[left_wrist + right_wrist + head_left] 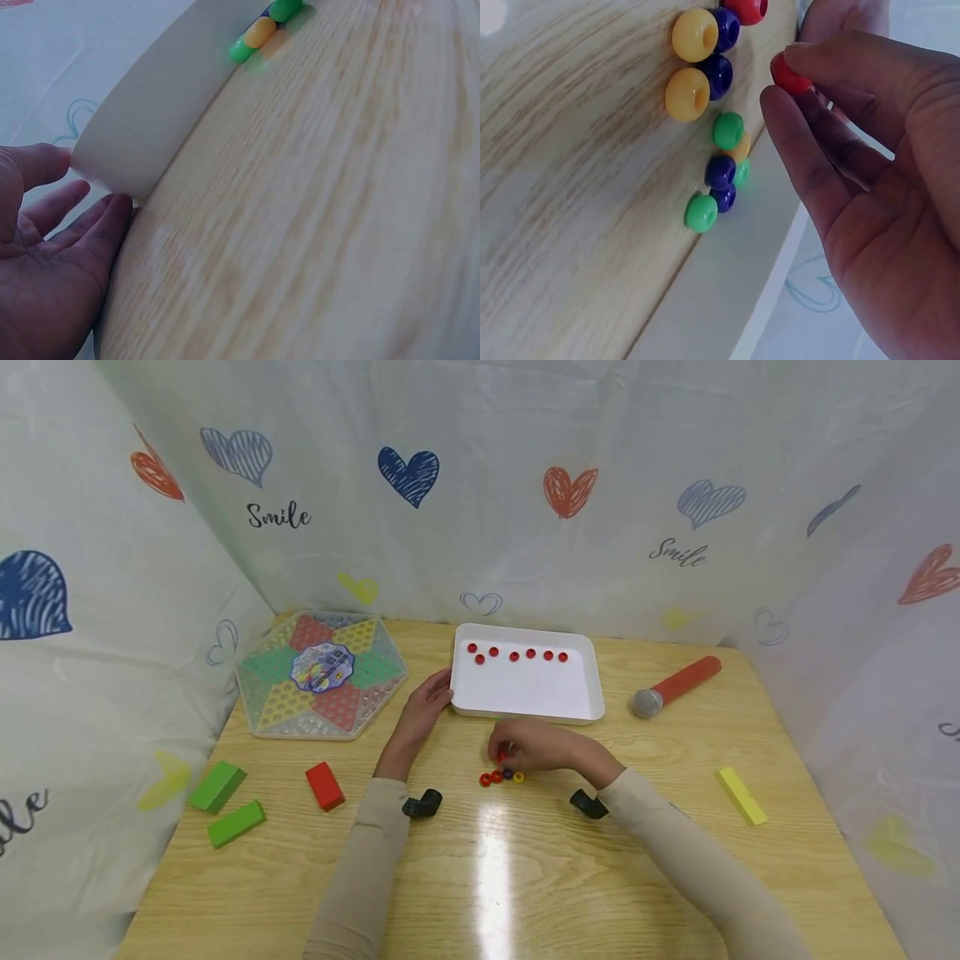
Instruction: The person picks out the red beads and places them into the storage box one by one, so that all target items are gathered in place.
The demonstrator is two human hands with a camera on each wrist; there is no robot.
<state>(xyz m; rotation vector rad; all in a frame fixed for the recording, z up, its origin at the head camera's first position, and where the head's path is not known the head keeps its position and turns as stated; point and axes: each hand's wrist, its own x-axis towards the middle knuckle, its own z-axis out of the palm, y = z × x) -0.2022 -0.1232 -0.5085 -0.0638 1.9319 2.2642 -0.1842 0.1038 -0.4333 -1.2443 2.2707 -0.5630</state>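
My right hand (pixel 543 745) is over the table just in front of the white tray (pixel 525 693). Between its thumb and fingertips it pinches a red bead (pixel 789 73). Below it on the table lie red beads (pixel 485 779), dark blue beads (pixel 720 172) and yellow beads (pixel 688 94). Green beads (pixel 701 214) sit close to the tray's front wall in the right wrist view, mostly hidden by my hand from the head. Several red beads (pixel 513 657) lie in the tray's far part. My left hand (pixel 422 714) touches the tray's near left corner with thumb and fingertips.
Left of the tray lies a hexagonal Chinese checkers board (pixel 303 706). Nearer are green blocks (pixel 237 824) and a red block (pixel 325 786). A red microphone (pixel 678 685) lies right of the tray, with a yellow block (pixel 741 796) nearer. Printed curtains (pixel 480 543) surround the table.
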